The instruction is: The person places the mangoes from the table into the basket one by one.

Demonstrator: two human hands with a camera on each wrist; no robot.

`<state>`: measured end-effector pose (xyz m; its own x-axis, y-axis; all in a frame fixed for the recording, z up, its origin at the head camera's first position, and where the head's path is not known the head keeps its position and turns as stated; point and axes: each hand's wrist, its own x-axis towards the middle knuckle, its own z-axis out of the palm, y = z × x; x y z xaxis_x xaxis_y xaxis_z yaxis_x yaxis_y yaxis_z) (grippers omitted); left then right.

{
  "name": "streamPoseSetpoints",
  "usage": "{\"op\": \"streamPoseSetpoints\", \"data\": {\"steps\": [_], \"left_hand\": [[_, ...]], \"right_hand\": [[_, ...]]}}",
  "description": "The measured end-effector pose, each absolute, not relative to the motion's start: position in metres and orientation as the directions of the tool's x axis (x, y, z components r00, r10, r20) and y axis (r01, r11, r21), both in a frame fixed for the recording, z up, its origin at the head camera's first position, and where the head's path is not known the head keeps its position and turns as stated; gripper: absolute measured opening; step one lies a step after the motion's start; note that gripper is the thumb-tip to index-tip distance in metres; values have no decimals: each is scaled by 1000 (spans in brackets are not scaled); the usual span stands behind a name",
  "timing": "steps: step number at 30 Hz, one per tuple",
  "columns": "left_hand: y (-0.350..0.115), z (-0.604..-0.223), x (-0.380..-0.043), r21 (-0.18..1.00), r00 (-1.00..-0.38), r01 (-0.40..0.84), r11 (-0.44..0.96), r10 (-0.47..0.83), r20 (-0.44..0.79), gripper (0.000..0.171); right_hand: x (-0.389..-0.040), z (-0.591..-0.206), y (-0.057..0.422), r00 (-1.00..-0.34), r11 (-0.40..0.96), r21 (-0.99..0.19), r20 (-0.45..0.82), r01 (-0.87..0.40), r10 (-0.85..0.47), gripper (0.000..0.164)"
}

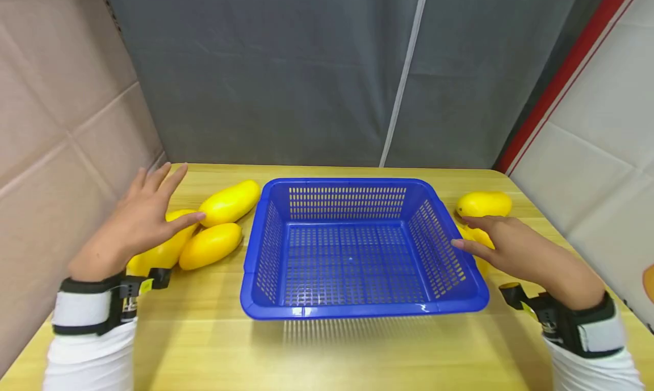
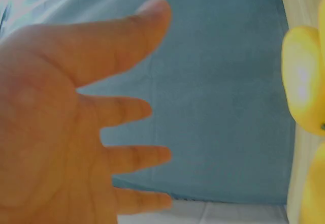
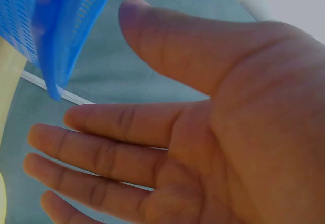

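A blue plastic basket (image 1: 365, 311) with slotted walls stands on the table with nothing in it. To its left lie several yellow mangoes (image 1: 231, 202), and my left hand (image 1: 145, 215) is over them with fingers spread and nothing held. The left wrist view shows that palm, with a mango (image 2: 304, 82) off to the right side. My right hand (image 1: 518, 252), fingers extended and holding nothing, is beside the basket's right rim. In the right wrist view a gap separates its thumb from the basket (image 3: 51, 36). Beyond that hand lies a mango (image 1: 485, 204); more yellow fruit is partly hidden under it.
The light wooden table (image 1: 204, 334) ends at a grey cloth backdrop (image 1: 281, 84). A pale tiled wall (image 1: 56, 107) rises on the left, and a white panel (image 1: 603, 152) edged in red on the right. Both wrists wear straps with small cameras.
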<state>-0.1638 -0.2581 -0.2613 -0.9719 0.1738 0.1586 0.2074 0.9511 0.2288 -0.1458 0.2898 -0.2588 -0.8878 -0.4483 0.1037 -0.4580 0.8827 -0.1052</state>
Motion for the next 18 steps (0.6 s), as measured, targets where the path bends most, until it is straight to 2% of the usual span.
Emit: {"op": "streamPoseSetpoints", "data": {"steps": [4, 6, 9, 12, 18], "left_hand": [[-270, -267, -169, 255, -987, 159, 954, 148, 62, 100], [-275, -269, -171, 263, -992, 125, 957, 127, 8, 102], [-281, -270, -173, 262, -993, 68, 963, 91, -76, 106], [-285, -272, -173, 261, -987, 15, 965, 56, -152, 108], [-293, -276, -175, 228, -978, -35, 973, 14, -210, 113]], "right_hand": [[-150, -263, 290, -853, 848, -125, 174, -515, -493, 30], [-152, -264, 290, -844, 840, -129, 198, -527, -499, 23], [-154, -265, 289, -844, 839, -135, 194, -528, -500, 21], [-156, -265, 288, -872, 862, -135, 121, -489, -475, 25], [-157, -266, 284, -912, 904, -127, 13, -409, -411, 33]]}}
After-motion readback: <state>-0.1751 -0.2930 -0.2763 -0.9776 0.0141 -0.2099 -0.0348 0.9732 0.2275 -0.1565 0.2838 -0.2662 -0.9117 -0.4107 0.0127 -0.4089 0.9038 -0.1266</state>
